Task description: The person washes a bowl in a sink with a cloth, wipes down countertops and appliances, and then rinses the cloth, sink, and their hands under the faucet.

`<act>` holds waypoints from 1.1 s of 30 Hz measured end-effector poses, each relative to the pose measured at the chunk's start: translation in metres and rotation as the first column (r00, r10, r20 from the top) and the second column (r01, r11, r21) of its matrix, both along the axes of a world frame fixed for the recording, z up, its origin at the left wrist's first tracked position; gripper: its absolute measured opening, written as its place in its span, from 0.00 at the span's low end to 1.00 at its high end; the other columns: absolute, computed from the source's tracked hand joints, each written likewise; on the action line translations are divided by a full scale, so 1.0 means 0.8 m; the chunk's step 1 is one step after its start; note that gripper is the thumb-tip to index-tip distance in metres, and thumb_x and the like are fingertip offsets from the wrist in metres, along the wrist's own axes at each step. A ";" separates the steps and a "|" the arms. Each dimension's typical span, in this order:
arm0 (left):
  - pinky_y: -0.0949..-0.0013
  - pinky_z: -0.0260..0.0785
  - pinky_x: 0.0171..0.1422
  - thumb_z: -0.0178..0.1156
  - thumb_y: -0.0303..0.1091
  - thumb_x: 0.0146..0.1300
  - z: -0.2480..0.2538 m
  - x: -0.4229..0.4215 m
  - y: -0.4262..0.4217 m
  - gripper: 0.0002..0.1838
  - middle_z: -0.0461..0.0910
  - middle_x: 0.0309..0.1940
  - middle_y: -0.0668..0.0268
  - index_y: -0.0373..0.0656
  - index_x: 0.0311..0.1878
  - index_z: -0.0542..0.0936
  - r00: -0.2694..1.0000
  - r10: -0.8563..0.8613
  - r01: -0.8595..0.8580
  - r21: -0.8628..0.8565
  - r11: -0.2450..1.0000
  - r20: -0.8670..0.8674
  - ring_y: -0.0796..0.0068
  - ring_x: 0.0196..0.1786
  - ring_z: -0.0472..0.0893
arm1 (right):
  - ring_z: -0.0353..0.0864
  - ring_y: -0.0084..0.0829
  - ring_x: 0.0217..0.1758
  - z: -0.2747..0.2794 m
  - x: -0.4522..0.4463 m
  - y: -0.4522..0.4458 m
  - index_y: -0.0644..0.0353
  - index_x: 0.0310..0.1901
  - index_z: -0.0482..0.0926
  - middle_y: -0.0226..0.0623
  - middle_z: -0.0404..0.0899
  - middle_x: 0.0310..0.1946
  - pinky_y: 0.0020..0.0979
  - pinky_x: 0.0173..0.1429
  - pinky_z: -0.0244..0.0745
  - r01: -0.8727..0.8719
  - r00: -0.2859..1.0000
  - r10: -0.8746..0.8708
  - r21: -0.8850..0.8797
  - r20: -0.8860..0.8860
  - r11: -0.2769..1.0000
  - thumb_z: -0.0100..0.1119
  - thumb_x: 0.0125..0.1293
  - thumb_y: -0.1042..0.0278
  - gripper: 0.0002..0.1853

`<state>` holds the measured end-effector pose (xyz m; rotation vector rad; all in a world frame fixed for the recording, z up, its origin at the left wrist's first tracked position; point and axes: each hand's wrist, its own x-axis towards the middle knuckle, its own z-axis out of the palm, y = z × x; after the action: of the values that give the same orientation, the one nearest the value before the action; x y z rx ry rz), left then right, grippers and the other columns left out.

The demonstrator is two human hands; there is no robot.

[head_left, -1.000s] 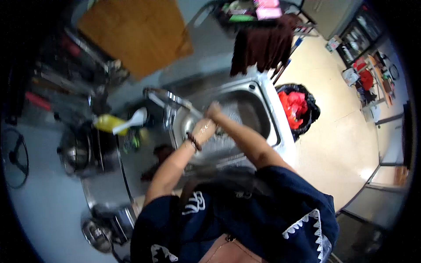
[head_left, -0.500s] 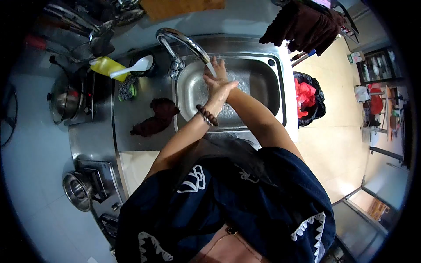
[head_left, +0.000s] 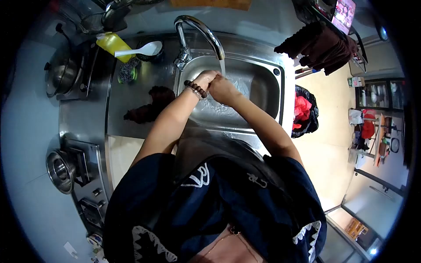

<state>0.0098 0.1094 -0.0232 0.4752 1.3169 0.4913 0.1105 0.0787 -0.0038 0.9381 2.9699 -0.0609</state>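
Observation:
My left hand (head_left: pixel 206 80), with a dark bead bracelet (head_left: pixel 195 89) on its wrist, is pressed against my right hand (head_left: pixel 224 91) over the steel sink (head_left: pixel 267 96). Both hands look wet. The right fingers curl around the left fingers, and the two hands hide most of each other's fingertips. No object shows between them. From the curved chrome faucet (head_left: pixel 199 22) a stream of water (head_left: pixel 222 68) runs down beside the knuckles. Water swirls in the basin below.
Left of the sink lie a dark cloth (head_left: pixel 153 105), a scrubber (head_left: pixel 128 72), a yellow bottle (head_left: pixel 115 46) and a white spoon (head_left: pixel 144 50) across a dark bowl. A dark towel (head_left: pixel 322 46) hangs at right above a black-bagged bin (head_left: pixel 309 118).
My hands have drawn together; the right hand, spread under the stream before, is now curled against the left. They sit slightly left of the water. The view has shifted a little.

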 end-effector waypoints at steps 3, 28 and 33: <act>0.71 0.67 0.40 0.48 0.39 0.58 -0.082 -0.021 -0.004 0.11 0.77 0.27 0.68 0.42 0.31 0.75 0.687 0.187 -0.231 -0.033 0.972 0.702 0.74 0.30 0.75 | 0.77 0.33 0.34 0.031 0.009 0.004 0.62 0.26 0.77 0.41 0.77 0.28 0.32 0.41 0.71 0.222 0.537 -0.783 -0.842 -0.315 0.491 0.47 0.53 0.71 0.08; 0.64 0.68 0.37 0.49 0.24 0.51 0.009 0.023 -0.043 0.06 0.75 0.28 0.51 0.34 0.30 0.74 0.303 -0.031 0.953 0.302 0.036 -0.952 0.60 0.34 0.76 | 0.77 0.32 0.35 -0.074 0.029 0.069 0.61 0.41 0.73 0.44 0.77 0.32 0.33 0.33 0.70 0.505 0.566 -0.823 -0.768 -0.050 0.394 0.48 0.59 0.58 0.16; 0.66 0.69 0.36 0.51 0.25 0.53 0.018 -0.009 -0.058 0.07 0.77 0.27 0.55 0.34 0.31 0.77 0.792 -0.047 0.610 0.792 0.031 -0.609 0.63 0.32 0.77 | 0.78 0.32 0.35 -0.070 0.015 0.056 0.57 0.43 0.74 0.39 0.78 0.30 0.33 0.34 0.72 0.472 0.262 -0.965 -0.876 0.034 0.097 0.54 0.54 0.60 0.16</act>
<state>0.0026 0.0630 -0.0088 2.1950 0.9924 0.8587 0.1224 0.1236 -0.0594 2.4494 1.6952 -1.7694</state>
